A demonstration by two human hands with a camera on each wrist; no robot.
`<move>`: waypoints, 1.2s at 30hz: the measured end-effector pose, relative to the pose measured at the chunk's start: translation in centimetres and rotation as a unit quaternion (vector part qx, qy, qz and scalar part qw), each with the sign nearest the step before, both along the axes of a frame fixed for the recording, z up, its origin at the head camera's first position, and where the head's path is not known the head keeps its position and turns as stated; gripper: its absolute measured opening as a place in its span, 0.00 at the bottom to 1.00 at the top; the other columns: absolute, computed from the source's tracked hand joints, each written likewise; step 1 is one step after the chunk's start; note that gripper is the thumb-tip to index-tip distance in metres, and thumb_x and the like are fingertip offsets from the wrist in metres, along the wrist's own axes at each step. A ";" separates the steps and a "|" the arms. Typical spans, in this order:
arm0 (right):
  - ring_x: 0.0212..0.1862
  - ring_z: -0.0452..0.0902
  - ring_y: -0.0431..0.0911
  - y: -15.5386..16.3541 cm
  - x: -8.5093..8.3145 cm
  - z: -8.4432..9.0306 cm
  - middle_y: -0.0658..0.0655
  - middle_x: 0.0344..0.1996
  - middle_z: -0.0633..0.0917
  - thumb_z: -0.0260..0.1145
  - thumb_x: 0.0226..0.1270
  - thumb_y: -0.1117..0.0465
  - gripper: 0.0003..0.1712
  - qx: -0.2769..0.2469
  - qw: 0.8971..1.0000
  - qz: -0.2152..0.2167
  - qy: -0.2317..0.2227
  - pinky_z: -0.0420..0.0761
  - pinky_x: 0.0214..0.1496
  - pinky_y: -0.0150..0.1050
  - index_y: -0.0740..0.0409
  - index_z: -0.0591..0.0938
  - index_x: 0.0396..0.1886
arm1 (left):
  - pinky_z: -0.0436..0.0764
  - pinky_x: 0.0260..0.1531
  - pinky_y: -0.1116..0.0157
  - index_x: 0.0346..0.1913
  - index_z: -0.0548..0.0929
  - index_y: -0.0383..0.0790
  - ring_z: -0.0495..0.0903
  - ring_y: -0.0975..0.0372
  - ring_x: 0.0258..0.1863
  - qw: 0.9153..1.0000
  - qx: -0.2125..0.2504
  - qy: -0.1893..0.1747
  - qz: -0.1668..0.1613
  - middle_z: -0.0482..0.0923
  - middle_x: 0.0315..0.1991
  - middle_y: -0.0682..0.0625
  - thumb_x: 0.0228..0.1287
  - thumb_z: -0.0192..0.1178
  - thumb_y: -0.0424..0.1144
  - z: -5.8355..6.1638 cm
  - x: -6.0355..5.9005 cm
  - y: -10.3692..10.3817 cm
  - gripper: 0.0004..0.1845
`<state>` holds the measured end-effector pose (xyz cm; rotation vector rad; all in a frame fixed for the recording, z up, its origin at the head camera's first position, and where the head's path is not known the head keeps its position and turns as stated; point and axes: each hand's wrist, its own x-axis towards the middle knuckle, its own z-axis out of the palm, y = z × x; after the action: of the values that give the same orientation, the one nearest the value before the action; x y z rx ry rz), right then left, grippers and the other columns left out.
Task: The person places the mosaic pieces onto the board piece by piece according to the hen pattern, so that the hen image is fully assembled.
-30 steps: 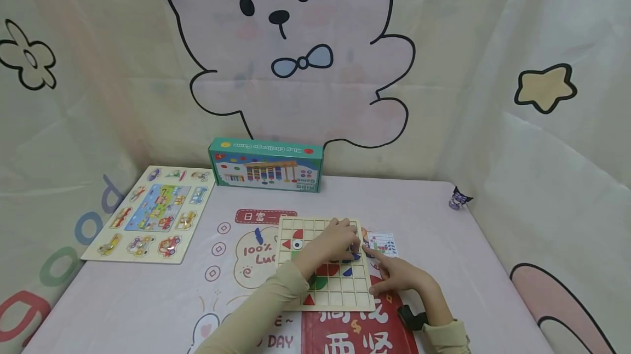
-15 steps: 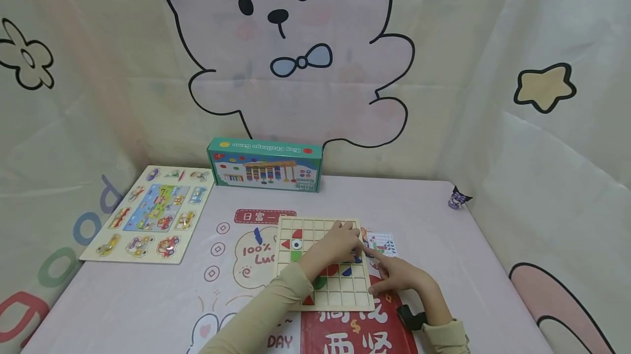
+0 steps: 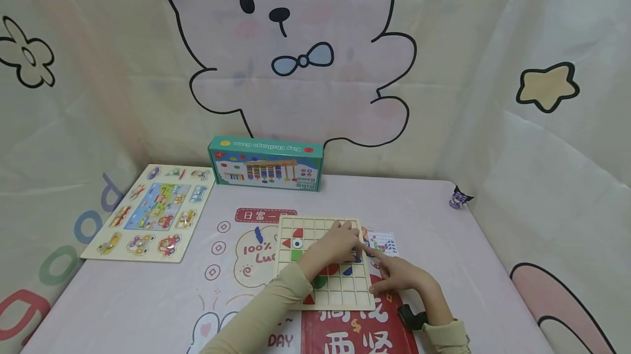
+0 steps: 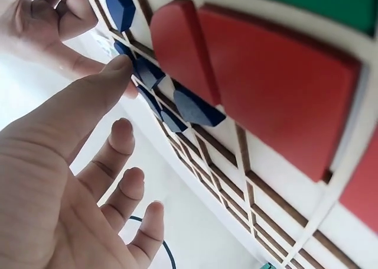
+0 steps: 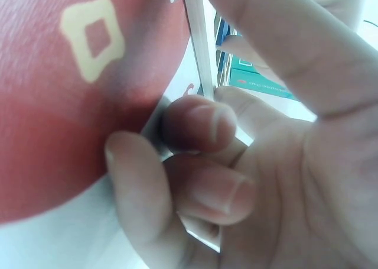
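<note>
Head view: the left hand [image 3: 340, 244] is reaching across the wooden grid board [image 3: 322, 263], hovering over its right-hand columns, while the right hand [image 3: 401, 276] is sitting at the board's 3 o'clock edge with the index finger pointing toward 10 o'clock. A small pattern card [image 3: 382, 244] is lying just past that edge, and a green game box [image 3: 266, 163] is standing at the table's 12 o'clock.

Left wrist view: the left hand [image 4: 65, 180] is open, fingers straight, gripping nothing. Its fingertip [image 4: 118, 65] is touching a dark blue piece [image 4: 147, 73]. More blue pieces [image 4: 192, 106] are running in a diagonal line along the cells, beside a red half-round piece [image 4: 177, 44].

Right wrist view: the right hand [image 5: 248, 162] is curling its fingers [image 5: 201, 124] against the board's thin edge [image 5: 198, 38], bracing it. The left hand is the nearer one to the blue piece.
</note>
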<state>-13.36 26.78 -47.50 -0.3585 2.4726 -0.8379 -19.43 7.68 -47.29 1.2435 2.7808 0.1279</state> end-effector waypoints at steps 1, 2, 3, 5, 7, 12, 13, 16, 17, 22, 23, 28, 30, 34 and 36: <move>0.30 0.70 0.44 0.0 0.0 0.0 0.53 0.25 0.73 0.74 0.46 0.46 0.56 0.000 1.000 0.001 0.001 0.69 0.29 0.38 0.51 0.55 0.72 | 0.65 0.49 0.61 0.35 0.85 0.67 0.66 0.65 0.44 1.000 0.000 -0.001 0.001 0.77 0.44 0.61 0.55 0.64 0.50 0.0 0.0 0.0 0.05; 0.30 0.70 0.44 0.0 0.0 0.0 0.53 0.24 0.73 0.74 0.46 0.46 0.56 -0.001 1.000 0.001 0.001 0.69 0.28 0.37 0.50 0.54 0.72 | 0.65 0.48 0.61 0.35 0.85 0.67 0.66 0.65 0.43 1.000 0.000 -0.002 0.003 0.77 0.43 0.61 0.55 0.64 0.50 0.0 0.0 -0.1 0.05; 0.29 0.70 0.44 0.0 0.0 0.0 0.53 0.24 0.73 0.74 0.46 0.46 0.56 -0.002 1.000 0.001 0.002 0.69 0.28 0.37 0.50 0.54 0.72 | 0.65 0.48 0.62 0.35 0.85 0.67 0.66 0.65 0.43 1.000 -0.002 -0.002 0.003 0.77 0.43 0.61 0.55 0.64 0.50 0.0 0.0 -0.1 0.05; 0.30 0.70 0.44 0.0 0.0 0.1 0.53 0.25 0.74 0.74 0.46 0.46 0.56 0.000 1.000 0.002 0.004 0.70 0.28 0.37 0.49 0.55 0.72 | 0.65 0.46 0.62 0.36 0.85 0.66 0.66 0.65 0.42 1.000 0.001 -0.002 0.003 0.77 0.42 0.61 0.56 0.64 0.50 0.1 0.0 -0.3 0.05; 0.33 0.70 0.44 0.0 0.0 0.1 0.53 0.29 0.76 0.74 0.46 0.46 0.55 0.002 1.000 0.004 0.005 0.70 0.30 0.38 0.50 0.55 0.72 | 0.65 0.46 0.62 0.36 0.85 0.65 0.66 0.65 0.42 1.000 0.009 -0.006 0.004 0.77 0.42 0.61 0.56 0.64 0.50 0.1 0.0 -0.5 0.05; 0.37 0.70 0.46 0.0 0.0 0.2 0.56 0.41 0.79 0.74 0.45 0.46 0.55 0.008 1.000 0.006 0.005 0.70 0.33 0.40 0.50 0.56 0.72 | 0.65 0.45 0.61 0.36 0.85 0.64 0.66 0.64 0.41 0.999 0.034 -0.008 0.005 0.76 0.40 0.61 0.56 0.64 0.49 0.0 0.1 -1.3 0.05; 0.38 0.70 0.47 0.0 0.0 0.2 0.57 0.42 0.79 0.74 0.45 0.46 0.56 0.008 1.000 0.006 0.005 0.70 0.34 0.41 0.50 0.56 0.72 | 0.65 0.46 0.61 0.37 0.85 0.64 0.67 0.64 0.41 0.999 0.038 -0.006 0.005 0.76 0.40 0.61 0.56 0.64 0.49 0.0 0.1 -1.5 0.05; 0.39 0.71 0.48 0.0 0.0 0.2 0.60 0.47 0.78 0.74 0.45 0.46 0.56 0.008 1.000 0.008 0.007 0.73 0.36 0.42 0.50 0.55 0.72 | 0.66 0.48 0.59 0.38 0.85 0.64 0.67 0.64 0.43 0.999 0.048 -0.004 0.012 0.76 0.41 0.61 0.57 0.63 0.49 -0.1 0.1 -2.2 0.06; 0.40 0.71 0.48 0.0 0.0 0.2 0.61 0.48 0.78 0.74 0.45 0.46 0.56 0.007 1.000 0.009 0.006 0.74 0.37 0.42 0.50 0.55 0.72 | 0.67 0.49 0.59 0.38 0.85 0.64 0.68 0.64 0.43 0.999 0.052 -0.003 0.015 0.76 0.41 0.61 0.57 0.63 0.50 -0.2 0.1 -2.4 0.06; 0.41 0.72 0.49 0.0 0.0 0.2 0.64 0.51 0.77 0.74 0.45 0.45 0.56 0.006 1.000 0.002 0.003 0.78 0.41 0.46 0.50 0.55 0.72 | 0.67 0.49 0.58 0.39 0.85 0.63 0.67 0.64 0.43 0.997 0.068 -0.010 0.030 0.75 0.40 0.60 0.58 0.61 0.50 -0.1 0.2 -3.9 0.07; 0.42 0.72 0.49 -0.1 0.0 0.2 0.64 0.52 0.76 0.74 0.45 0.45 0.56 0.005 1.000 0.000 0.002 0.79 0.42 0.46 0.50 0.56 0.72 | 0.67 0.49 0.58 0.39 0.85 0.62 0.67 0.64 0.43 0.997 0.072 -0.014 0.034 0.75 0.40 0.60 0.58 0.61 0.50 0.0 0.2 -4.3 0.07; 0.42 0.72 0.50 -0.1 0.1 0.2 0.64 0.51 0.77 0.74 0.45 0.46 0.56 -0.001 1.000 -0.002 -0.001 0.79 0.41 0.47 0.50 0.56 0.72 | 0.65 0.50 0.57 0.40 0.85 0.61 0.66 0.63 0.42 0.994 0.090 -0.032 0.053 0.75 0.40 0.58 0.59 0.61 0.47 0.4 0.4 -6.0 0.07; 0.41 0.72 0.49 -0.1 0.1 0.2 0.63 0.49 0.77 0.74 0.45 0.46 0.56 0.003 1.000 0.000 0.001 0.78 0.39 0.45 0.50 0.56 0.72 | 0.65 0.51 0.57 0.40 0.85 0.60 0.66 0.63 0.43 0.993 0.097 -0.038 0.060 0.76 0.40 0.58 0.59 0.61 0.47 0.5 0.4 -6.7 0.07; 0.40 0.71 0.49 -0.1 0.1 0.3 0.61 0.46 0.78 0.74 0.45 0.46 0.56 0.011 1.000 0.004 0.007 0.73 0.36 0.42 0.51 0.56 0.72 | 0.64 0.51 0.56 0.39 0.85 0.59 0.66 0.62 0.43 0.988 0.120 -0.049 0.079 0.76 0.40 0.58 0.58 0.62 0.46 0.4 0.3 -8.1 0.07; 0.41 0.71 0.50 -0.1 0.1 0.3 0.62 0.47 0.78 0.74 0.44 0.46 0.56 0.010 1.000 0.004 0.006 0.74 0.37 0.43 0.51 0.56 0.71 | 0.64 0.49 0.56 0.39 0.86 0.58 0.65 0.62 0.42 0.985 0.132 -0.055 0.093 0.75 0.39 0.58 0.58 0.62 0.45 0.3 0.2 -8.9 0.07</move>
<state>-13.22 26.72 -47.22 -0.3672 2.4881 -0.8092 -19.22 -1.22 -46.95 0.9840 2.8448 0.5777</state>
